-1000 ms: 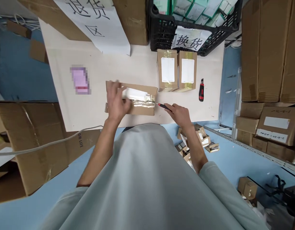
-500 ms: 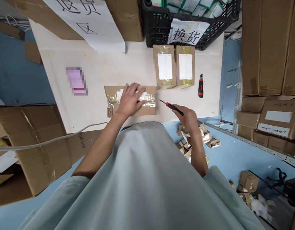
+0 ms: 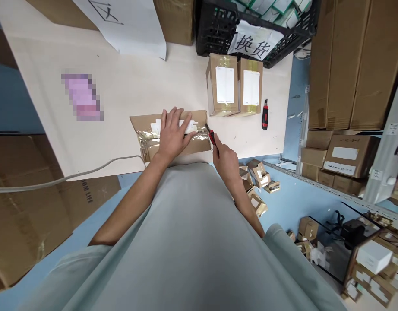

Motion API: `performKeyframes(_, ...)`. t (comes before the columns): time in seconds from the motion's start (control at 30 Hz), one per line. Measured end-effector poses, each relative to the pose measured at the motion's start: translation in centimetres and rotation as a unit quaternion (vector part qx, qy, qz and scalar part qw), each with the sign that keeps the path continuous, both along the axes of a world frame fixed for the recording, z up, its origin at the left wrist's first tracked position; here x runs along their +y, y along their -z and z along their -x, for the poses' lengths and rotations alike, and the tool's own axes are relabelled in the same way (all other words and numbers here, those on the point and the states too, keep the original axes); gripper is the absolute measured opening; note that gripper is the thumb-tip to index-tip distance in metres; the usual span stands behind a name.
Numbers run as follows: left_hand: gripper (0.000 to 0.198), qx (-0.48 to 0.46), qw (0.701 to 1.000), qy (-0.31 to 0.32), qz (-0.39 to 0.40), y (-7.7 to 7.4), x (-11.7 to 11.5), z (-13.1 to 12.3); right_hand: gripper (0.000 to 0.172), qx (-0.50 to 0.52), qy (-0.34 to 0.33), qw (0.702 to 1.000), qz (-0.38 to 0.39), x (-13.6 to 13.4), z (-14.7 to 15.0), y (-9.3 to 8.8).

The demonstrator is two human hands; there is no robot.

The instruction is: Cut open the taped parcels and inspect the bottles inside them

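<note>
My left hand (image 3: 173,136) lies flat with its fingers spread on top of a small taped cardboard box (image 3: 194,147), partly covering a white label (image 3: 156,126). Shiny tape runs along the box's length. In my right hand (image 3: 227,166) is a red and black box cutter (image 3: 212,137), gripped by its handle. Its blade tip is at the right end of the box, by the tape; whether it cuts in, I cannot tell. Another red and black box cutter (image 3: 265,115) lies on the table to the right.
Two taped, labelled boxes (image 3: 223,82) stand side by side behind my right hand. A black plastic crate (image 3: 215,32) holds green and white packs at the back. A blurred pink item (image 3: 82,97) lies left. A grey cable (image 3: 89,172) crosses the front left edge of the table (image 3: 121,90).
My right hand has moved left with the box cutter, bringing the blade to the box's right end. My left hand stays on the box. The view has shifted and turned slightly.
</note>
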State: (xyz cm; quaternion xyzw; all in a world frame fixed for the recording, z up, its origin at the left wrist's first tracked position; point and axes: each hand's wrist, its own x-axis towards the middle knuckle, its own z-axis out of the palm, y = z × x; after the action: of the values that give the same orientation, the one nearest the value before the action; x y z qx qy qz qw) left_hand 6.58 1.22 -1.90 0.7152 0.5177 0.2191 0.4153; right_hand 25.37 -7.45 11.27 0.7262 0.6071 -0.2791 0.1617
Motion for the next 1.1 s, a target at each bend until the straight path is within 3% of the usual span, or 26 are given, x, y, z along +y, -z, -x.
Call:
performKeyframes(0.3,0.086,-0.046,0.999,0.005,0.005,0.5,-0.1,0.1,0.081,-0.112,0.023,0.993,0.043,0.0,5.4,-0.6)
performKeyframes(0.57,0.083,-0.053,0.998,0.016,0.004,0.6,0.0,0.0,0.081,-0.126,0.038,0.99,0.055,1.0,6.6,-1.6)
performKeyframes(0.83,0.064,-0.045,0.999,0.006,-0.022,1.3,0.0,0.0,0.083,-0.131,0.057,0.988,0.056,1.9,8.2,-0.8)
performKeyframes(1.1,0.088,0.057,0.995,0.049,-0.066,0.8,-0.2,-0.3,0.078,-0.16,0.043,0.983,0.084,-0.9,8.0,-2.0)
